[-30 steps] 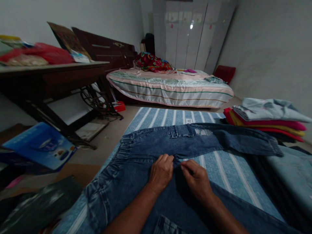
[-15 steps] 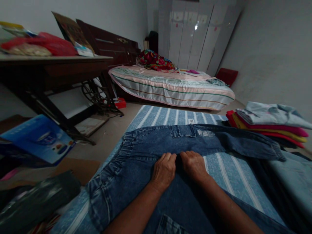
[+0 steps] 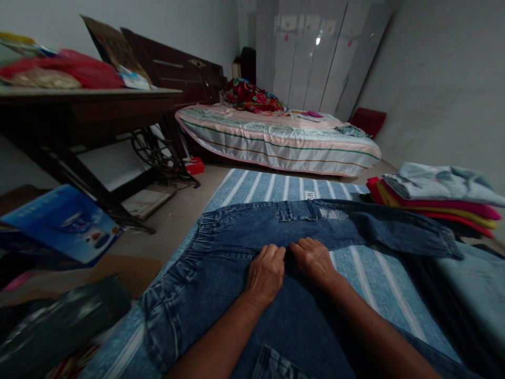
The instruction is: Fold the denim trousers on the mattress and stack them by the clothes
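Note:
A pair of dark blue jeans (image 3: 232, 273) lies spread out, its gathered elastic waistband to the left and one leg stretching right. Near the crotch seam, my left hand (image 3: 267, 271) is closed with its fingertips pinching the denim. Close beside it, my right hand (image 3: 313, 261) also grips the cloth, knuckles up, a small gap apart from the left. The fingertips of both hands are partly hidden. Beneath the jeans is a blue and white striped bed cover (image 3: 256, 187).
Folded clothes (image 3: 437, 197) are stacked at the right, with light blue garments (image 3: 473, 284) nearer. On the left stand a sewing machine table (image 3: 90, 105), a blue box (image 3: 67, 226) and a dark plastic bag (image 3: 67, 321). Another bed (image 3: 276, 137) lies beyond, before a wardrobe (image 3: 303, 63).
Both hands keep their grip at almost the same place on the jeans. The right hand has shifted very slightly left and up; the jeans look unchanged.

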The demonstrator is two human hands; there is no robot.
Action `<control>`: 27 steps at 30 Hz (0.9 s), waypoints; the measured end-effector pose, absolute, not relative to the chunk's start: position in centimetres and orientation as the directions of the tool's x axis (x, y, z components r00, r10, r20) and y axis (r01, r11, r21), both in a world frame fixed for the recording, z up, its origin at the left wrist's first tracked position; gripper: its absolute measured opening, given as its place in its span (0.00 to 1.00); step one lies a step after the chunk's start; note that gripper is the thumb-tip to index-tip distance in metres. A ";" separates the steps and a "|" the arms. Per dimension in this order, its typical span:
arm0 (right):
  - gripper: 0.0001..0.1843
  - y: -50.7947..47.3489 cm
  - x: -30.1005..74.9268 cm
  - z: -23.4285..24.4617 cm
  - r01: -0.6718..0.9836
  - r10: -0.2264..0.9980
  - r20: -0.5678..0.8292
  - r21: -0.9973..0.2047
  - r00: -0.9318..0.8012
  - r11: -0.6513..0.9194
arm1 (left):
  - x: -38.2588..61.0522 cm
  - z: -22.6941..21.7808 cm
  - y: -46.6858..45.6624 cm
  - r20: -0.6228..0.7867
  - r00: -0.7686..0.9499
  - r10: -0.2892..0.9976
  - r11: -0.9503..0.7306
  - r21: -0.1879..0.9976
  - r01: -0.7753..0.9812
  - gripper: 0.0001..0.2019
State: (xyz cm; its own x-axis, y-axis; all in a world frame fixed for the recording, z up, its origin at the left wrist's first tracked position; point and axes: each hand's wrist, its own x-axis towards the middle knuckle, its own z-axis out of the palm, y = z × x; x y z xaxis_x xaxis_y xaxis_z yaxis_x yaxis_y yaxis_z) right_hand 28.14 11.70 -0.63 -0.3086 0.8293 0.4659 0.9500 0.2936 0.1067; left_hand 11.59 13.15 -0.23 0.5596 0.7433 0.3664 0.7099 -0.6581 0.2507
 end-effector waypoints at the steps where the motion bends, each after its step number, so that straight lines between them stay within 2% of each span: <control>1: 0.06 11.6 28.2 -0.7 0.951 0.826 0.475 0.101 -0.305 0.293 | 11.6 -0.2 13.1 0.366 0.559 0.744 -0.657 0.252 0.710 0.10; 4: 0.07 11.3 28.3 -0.8 0.947 0.823 0.476 0.085 -0.311 0.308 | 11.6 -0.1 13.1 0.362 0.561 0.745 -0.657 0.253 0.710 0.09; 9: 0.14 11.7 28.4 -0.2 0.929 0.829 0.428 0.081 -0.359 0.360 | 11.6 -0.1 13.1 0.376 0.564 0.735 -0.667 0.251 0.702 0.10; 14: 0.08 12.4 28.8 0.3 0.885 0.797 0.391 0.134 -0.460 0.445 | 11.6 -0.3 13.2 0.386 0.563 0.731 -0.671 0.251 0.698 0.10; 19: 0.08 12.4 29.0 0.2 0.861 0.768 0.396 0.165 -0.504 0.481 | 11.6 -0.1 13.2 0.379 0.565 0.733 -0.667 0.240 0.705 0.10; 27: 0.05 12.6 29.1 0.8 0.828 0.777 0.288 0.190 -0.560 0.527 | 11.6 -0.1 13.1 0.392 0.552 0.736 -0.665 0.267 0.698 0.11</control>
State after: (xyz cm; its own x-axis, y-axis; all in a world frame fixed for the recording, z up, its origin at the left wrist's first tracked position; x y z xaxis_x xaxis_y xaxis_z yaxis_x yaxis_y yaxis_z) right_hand 29.10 12.58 0.85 -0.5601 0.7768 0.2879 0.8284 0.5268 0.1902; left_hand 11.64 13.13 -0.08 0.5517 0.7363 0.3919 0.6977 -0.6648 0.2669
